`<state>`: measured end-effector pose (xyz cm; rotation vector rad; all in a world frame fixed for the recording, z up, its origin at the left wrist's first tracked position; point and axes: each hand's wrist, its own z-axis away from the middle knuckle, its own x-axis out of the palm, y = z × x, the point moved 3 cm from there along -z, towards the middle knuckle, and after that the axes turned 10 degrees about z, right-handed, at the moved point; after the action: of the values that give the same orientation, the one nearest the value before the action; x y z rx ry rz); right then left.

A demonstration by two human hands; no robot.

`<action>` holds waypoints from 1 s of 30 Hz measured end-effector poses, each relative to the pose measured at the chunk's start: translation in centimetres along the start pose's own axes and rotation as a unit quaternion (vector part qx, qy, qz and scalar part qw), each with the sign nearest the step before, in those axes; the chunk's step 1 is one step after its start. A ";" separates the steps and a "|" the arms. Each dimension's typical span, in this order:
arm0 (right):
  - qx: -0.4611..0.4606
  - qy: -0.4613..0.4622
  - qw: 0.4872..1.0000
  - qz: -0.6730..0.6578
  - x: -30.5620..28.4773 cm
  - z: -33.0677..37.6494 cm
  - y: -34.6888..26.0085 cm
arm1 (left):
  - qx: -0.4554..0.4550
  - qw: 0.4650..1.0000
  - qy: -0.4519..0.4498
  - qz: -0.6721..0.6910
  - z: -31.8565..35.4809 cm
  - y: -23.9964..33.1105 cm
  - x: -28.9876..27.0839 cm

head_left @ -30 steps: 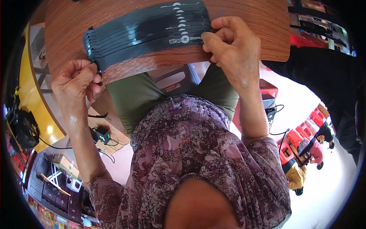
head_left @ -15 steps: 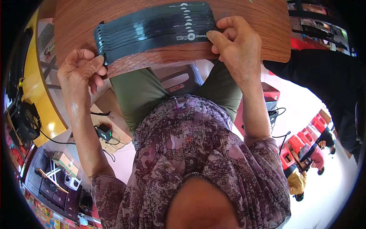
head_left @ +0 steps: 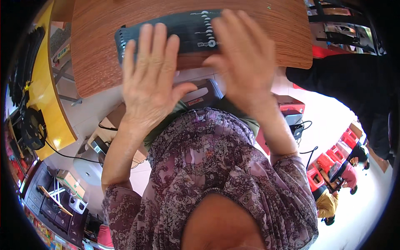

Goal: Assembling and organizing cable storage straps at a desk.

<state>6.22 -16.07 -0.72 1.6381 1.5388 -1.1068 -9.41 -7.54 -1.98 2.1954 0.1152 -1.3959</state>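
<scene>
A stack of dark, flat straps (head_left: pixel 188 34) with white printing lies overlapped in a neat fan on the brown wood-grain table (head_left: pixel 95 54). Across the near left part of the stack, my left hand (head_left: pixel 151 81) is stretched flat, palm down, its fingers extended and thumb out to the side. Over the right end is my right hand (head_left: pixel 246 62), also spread flat and slightly blurred, hiding that end of the straps. Neither hand grips anything. Whether the palms press on the straps or hover just above them, I cannot tell.
A yellow table (head_left: pixel 50 112) holding black items curves along the left. Below my table's near edge is a grey box with a handle slot (head_left: pixel 200 92). A person in black (head_left: pixel 346 83) stands at the right, with red stools (head_left: pixel 325 161) and seated people beyond.
Both hands have let go of the stack's ends, where fingers and thumbs pinched it, and now lie open over it. My left hand moved right and the straps sit slightly further right in view.
</scene>
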 end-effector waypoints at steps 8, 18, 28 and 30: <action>-0.047 -0.134 0.989 0.046 3.5 2.1 -1.5 | 0.034 0.993 -0.096 0.053 0.0 -0.9 3.0; 0.011 -0.101 0.993 0.063 2.2 3.3 1.7 | 0.027 0.996 -0.090 0.004 0.5 -2.7 -0.2; -0.033 -0.058 0.989 0.135 2.9 3.6 3.8 | -0.052 0.998 -0.035 0.000 3.0 -7.6 -1.0; 0.029 -0.020 0.992 0.124 2.1 4.0 4.7 | -0.140 0.972 0.095 0.166 4.0 -8.8 -2.3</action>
<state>10.17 -19.19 -4.87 1.7794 1.2475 -1.0491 -16.73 -1.43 -4.69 1.9973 0.0103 -0.9249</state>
